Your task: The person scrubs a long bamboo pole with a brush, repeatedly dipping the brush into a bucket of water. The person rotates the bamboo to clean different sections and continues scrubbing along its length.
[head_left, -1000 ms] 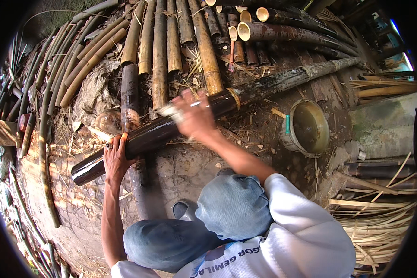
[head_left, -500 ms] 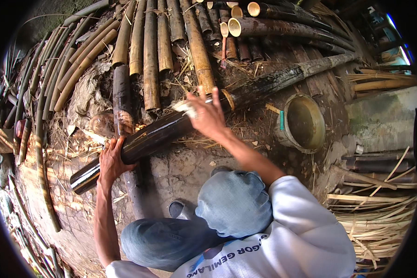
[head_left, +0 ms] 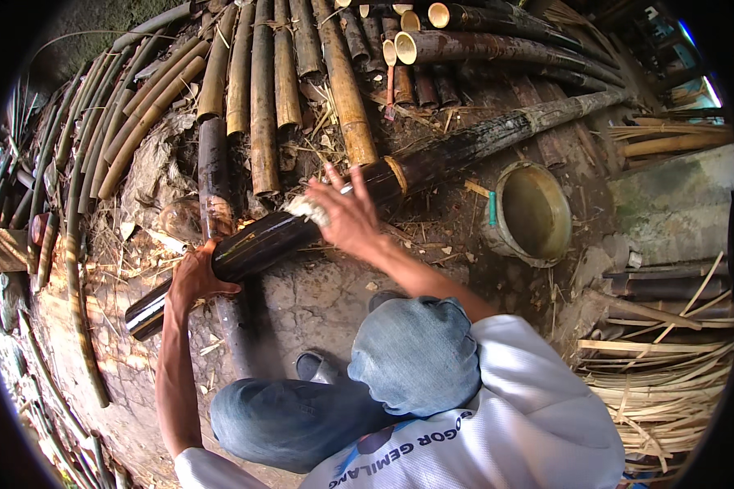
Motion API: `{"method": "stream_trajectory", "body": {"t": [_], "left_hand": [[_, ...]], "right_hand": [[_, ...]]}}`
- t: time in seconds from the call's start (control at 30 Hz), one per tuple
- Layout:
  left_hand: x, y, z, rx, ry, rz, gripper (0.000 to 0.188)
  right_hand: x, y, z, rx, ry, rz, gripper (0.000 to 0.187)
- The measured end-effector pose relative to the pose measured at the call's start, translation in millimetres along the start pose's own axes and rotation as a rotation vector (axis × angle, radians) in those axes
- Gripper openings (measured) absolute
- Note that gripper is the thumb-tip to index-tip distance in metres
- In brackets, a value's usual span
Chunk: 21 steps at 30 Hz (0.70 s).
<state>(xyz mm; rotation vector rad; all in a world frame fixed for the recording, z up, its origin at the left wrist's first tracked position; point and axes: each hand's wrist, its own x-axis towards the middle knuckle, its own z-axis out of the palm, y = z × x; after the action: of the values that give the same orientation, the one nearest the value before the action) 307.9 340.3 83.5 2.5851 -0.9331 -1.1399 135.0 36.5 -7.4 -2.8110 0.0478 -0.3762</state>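
Note:
A long, dark, wet-looking bamboo pole (head_left: 261, 243) lies slantwise in front of me, from lower left to upper right. My left hand (head_left: 197, 279) is wrapped round its near-left part, thumb on the near side. Farther along, my right hand (head_left: 349, 216) presses a pale, crumpled wad (head_left: 308, 209) onto the pole's top; its fingers are partly spread. What the wad is made of cannot be made out. Just beyond that hand, a yellowish ring (head_left: 396, 175) goes round the pole. Under the pole, near my left hand, runs a dark crosswise log (head_left: 214, 163).
Right of my knee stands a bucket (head_left: 510, 244) holding murky liquid, with a turquoise-handled tool (head_left: 493, 208) at its rim. Bamboo lengths (head_left: 263, 122) lie at the back, and more poles (head_left: 497, 50) at back right. Split strips (head_left: 669, 391) are heaped at right.
My right hand and the pale wad have slid a little left and down along the pole. The left hand keeps its grip, turned slightly.

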Motion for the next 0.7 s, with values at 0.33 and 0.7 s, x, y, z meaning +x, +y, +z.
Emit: {"method": "stream_trajectory", "body": {"t": [0.33,0.7], "left_hand": [[-2.7,-18.3,50.2,0.375,0.631,0.098,0.106],[30.6,-26.6,40.8,0.383,0.806,0.081,0.111]], "right_hand": [[-21.0,157.4,-52.6,-0.021,0.178,0.838,0.071],[-45.1,258.5,-119.6,-0.304,0.148,0.869,0.06]]}}
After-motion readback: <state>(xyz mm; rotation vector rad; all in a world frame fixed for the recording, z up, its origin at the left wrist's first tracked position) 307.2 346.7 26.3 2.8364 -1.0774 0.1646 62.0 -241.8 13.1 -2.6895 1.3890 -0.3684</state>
